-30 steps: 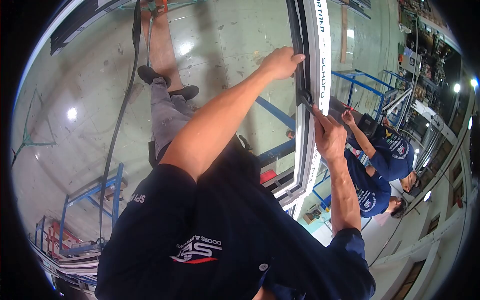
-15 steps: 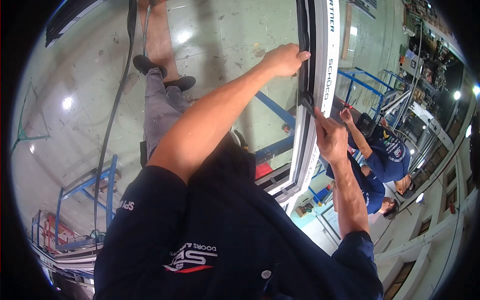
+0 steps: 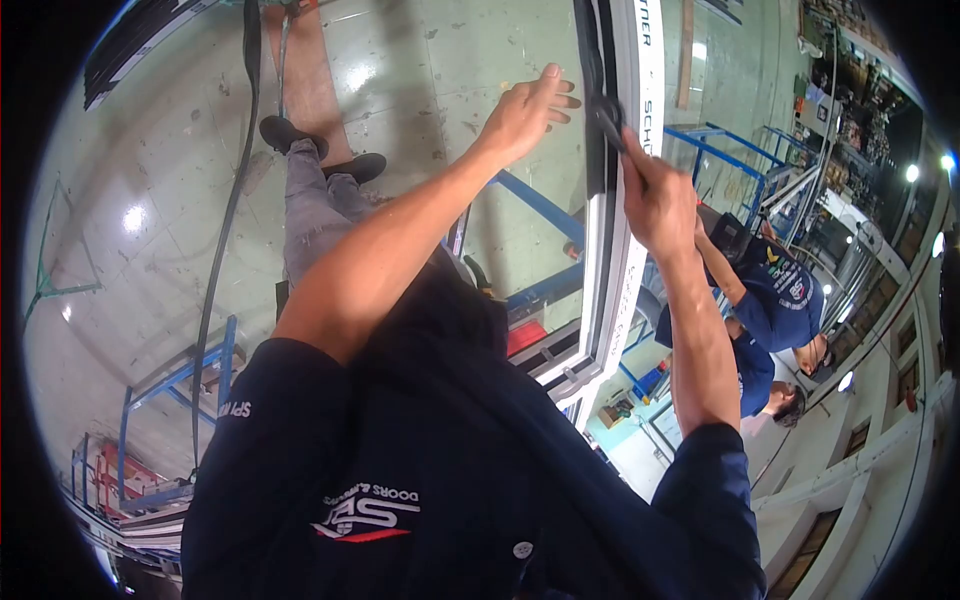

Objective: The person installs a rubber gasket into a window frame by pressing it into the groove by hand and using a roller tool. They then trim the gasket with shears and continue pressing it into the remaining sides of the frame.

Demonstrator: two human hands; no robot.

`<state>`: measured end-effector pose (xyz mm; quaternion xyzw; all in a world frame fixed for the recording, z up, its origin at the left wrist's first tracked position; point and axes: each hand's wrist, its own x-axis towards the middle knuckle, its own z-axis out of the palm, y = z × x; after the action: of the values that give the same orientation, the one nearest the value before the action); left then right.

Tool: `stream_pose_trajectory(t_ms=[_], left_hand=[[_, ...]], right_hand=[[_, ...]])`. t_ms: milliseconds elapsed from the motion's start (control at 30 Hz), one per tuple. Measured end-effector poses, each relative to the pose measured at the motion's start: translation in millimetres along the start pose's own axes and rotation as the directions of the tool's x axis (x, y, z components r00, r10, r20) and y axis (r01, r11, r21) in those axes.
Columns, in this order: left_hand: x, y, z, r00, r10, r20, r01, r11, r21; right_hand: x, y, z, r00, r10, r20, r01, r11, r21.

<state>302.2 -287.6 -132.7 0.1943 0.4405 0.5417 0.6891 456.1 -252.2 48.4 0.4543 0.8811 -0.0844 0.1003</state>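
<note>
I have a long, straight frame profile of silver metal (image 3: 640, 95) running from the top of my view toward the person's chest, its outer face white with dark printed lettering. A black, flexible-looking strip (image 3: 597, 170) lies along the channel in its inner side, matte against the bright metal, its lower end squared off near the person's right hand (image 3: 662, 208). That hand is closed on a dark, slim tool with a rounded, loop-like head (image 3: 607, 115), the index finger extended along it; the head lies over the strip, though I can't tell how firmly it presses. The left hand (image 3: 522, 118) is open and holds nothing, fingers loosely parted, just beside the profile's inner edge and apart from it.

I find wide room left of the profile, over a glossy, scuffed, pale green tiled floor (image 3: 430, 130). A straight blue bar (image 3: 540, 208) slants toward the profile below the left hand. Beyond the white face, two people in navy shirts (image 3: 785, 305) and angular blue metal stands (image 3: 725, 150) occupy that side.
</note>
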Motion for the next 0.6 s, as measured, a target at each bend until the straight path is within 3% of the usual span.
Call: stream_pose_trajectory(t_ms=[33, 167, 200, 300, 333, 367, 433, 500, 567, 600], left_hand=[[-5, -1, 3, 1.0, 0.0, 0.018, 0.0, 1.0, -0.007], [-22, 10, 1, 0.992, -0.021, 0.122, 0.025, 0.999, -0.034], [-22, 13, 1, 0.987, -0.04, 0.157, 0.047, 0.998, -0.042], [-19, 15, 15, 0.98, -0.107, 0.166, 0.117, 0.992, -0.053], [-15, 8, 12, 0.975, -0.046, 0.219, 0.052, 0.998, -0.019], [-18, 6, 15, 0.972, -0.067, 0.223, 0.074, 0.997, -0.023], [-18, 10, 15, 0.973, -0.089, 0.214, 0.098, 0.995, -0.032], [-22, 20, 13, 0.967, -0.095, 0.237, 0.097, 0.995, 0.003], [-20, 26, 9, 0.964, -0.073, 0.255, 0.071, 0.997, 0.015], [-21, 28, 9, 0.963, -0.098, 0.252, 0.102, 0.995, -0.002]], right_hand=[[4, -3, -1, 1.0, 0.012, -0.022, -0.011, 0.999, 0.047], [-31, 12, -4, 0.995, -0.034, 0.097, 0.04, 0.997, -0.059], [-38, 12, -1, 0.997, -0.073, 0.018, 0.074, 0.997, -0.011], [-5, 6, -1, 0.999, -0.018, 0.028, 0.019, 1.0, -0.012], [13, -4, -5, 0.999, 0.018, 0.045, -0.016, 0.998, -0.062], [25, -7, -6, 1.0, -0.015, -0.008, 0.015, 1.0, -0.001], [27, -7, -7, 0.999, -0.028, -0.018, 0.029, 0.999, 0.028], [3, 1, -6, 0.996, 0.026, 0.083, -0.021, 0.998, -0.059], [-17, 4, -3, 0.996, -0.091, -0.014, 0.091, 0.996, 0.006], [-14, 5, -3, 0.998, -0.062, 0.024, 0.062, 0.998, -0.016]])
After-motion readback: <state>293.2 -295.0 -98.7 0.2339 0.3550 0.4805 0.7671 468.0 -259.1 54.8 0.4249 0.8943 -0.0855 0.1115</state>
